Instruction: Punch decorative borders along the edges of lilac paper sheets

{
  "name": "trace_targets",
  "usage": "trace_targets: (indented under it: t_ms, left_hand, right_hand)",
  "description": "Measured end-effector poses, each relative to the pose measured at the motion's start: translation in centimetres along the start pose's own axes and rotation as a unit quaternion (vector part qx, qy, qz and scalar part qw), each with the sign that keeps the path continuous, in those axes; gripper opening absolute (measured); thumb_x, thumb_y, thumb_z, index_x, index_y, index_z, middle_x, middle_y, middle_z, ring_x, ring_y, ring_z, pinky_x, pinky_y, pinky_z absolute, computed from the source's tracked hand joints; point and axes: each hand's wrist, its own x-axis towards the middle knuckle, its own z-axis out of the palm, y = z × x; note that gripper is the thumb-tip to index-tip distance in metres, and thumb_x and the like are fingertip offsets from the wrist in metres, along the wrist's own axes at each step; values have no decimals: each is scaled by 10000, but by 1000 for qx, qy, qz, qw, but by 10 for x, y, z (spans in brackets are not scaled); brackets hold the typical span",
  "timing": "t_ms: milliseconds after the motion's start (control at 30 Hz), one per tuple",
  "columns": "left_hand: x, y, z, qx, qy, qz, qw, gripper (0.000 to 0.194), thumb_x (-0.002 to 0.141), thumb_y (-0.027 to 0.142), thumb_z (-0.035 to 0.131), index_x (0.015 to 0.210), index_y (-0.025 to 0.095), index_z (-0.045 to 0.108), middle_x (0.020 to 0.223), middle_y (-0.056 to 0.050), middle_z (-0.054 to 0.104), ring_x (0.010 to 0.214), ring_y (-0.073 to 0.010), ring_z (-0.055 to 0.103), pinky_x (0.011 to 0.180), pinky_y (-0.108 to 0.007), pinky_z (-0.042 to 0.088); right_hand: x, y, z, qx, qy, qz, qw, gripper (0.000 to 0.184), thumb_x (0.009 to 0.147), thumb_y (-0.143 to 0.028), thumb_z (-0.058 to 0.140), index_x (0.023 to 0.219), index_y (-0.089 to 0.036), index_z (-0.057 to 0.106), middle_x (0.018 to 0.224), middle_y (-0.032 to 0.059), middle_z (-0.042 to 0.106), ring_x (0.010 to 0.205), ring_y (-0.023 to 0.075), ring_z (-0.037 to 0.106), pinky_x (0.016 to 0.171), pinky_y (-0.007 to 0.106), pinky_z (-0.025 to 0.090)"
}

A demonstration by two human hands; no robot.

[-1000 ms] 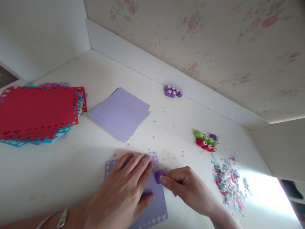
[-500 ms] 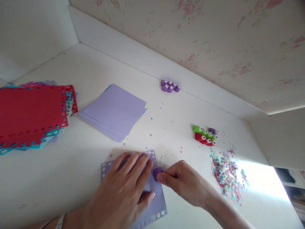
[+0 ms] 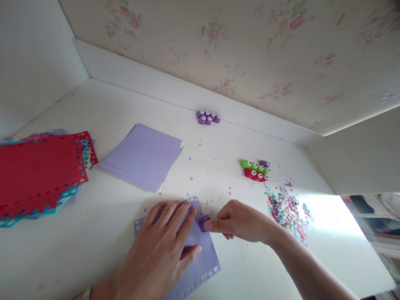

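My left hand [image 3: 165,246] lies with its fingers spread on a lilac sheet of paper [image 3: 204,254], pressing it to the white table. Small shapes are cut out along several of the sheet's edges. At the sheet's right edge, my right hand [image 3: 233,221] grips a small purple craft punch [image 3: 204,223], thumb on top of it. The punch sits over the paper's edge; its underside is hidden. Beyond the left hand lies a stack of uncut lilac paper [image 3: 143,156], with yellow and blue edges peeking out.
Red sheets with punched borders [image 3: 40,175] top a pile at the left. Purple punches [image 3: 208,117] stand by the back ledge, green and red punches [image 3: 254,170] to the right. Paper confetti [image 3: 287,210] is heaped at the right, with loose bits scattered about the table.
The camera view has shifted, so the table's things appear moved left. Both hands keep their places on the sheet; the right hand still grips the punch at its right edge.
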Motion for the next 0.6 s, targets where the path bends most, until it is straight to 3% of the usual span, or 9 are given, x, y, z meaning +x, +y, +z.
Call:
trace_targets:
  t_ms: [167, 300, 467, 600]
  left_hand:
    - [1, 1, -2, -19, -20, -5, 1000, 549, 879, 513, 611, 1328, 204, 542, 1326, -63, 598, 1188, -287, 503, 1045, -481, 325]
    - [2, 0, -3, -16, -23, 1, 1000, 545, 863, 468, 647, 1327, 201, 542, 1330, -79, 590, 1200, -296, 498, 1049, -490, 340]
    - [2, -3, -2, -2, -23, 3, 1000, 543, 859, 467, 653, 1326, 216, 541, 1340, -77, 589, 1206, -293, 509, 1046, -489, 360]
    - [3, -8, 2, 16, -8, 21, 1000, 525, 878, 460, 627, 1330, 209, 533, 1373, -75, 576, 1225, -276, 520, 1054, -470, 369]
  right_hand:
    - [-14, 15, -1, -30, 57, 14, 998, 514, 801, -651, 606, 639, -165, 651, 531, -18, 519, 481, 82, 414, 444, 218, 264]
    - [-29, 27, -3, -68, 120, 17, 990, 417, 822, -596, 619, 737, -197, 704, 608, 2, 591, 558, 112, 517, 483, 219, 316]
    - [-42, 27, 14, -87, 239, -49, 966, 326, 899, -503, 563, 1090, -264, 678, 930, 43, 701, 698, 158, 627, 629, 268, 461]
    - [-42, 23, 35, -103, 313, -132, 935, 212, 910, -394, 593, 1043, -273, 705, 1044, 56, 694, 833, 205, 663, 734, 319, 498]
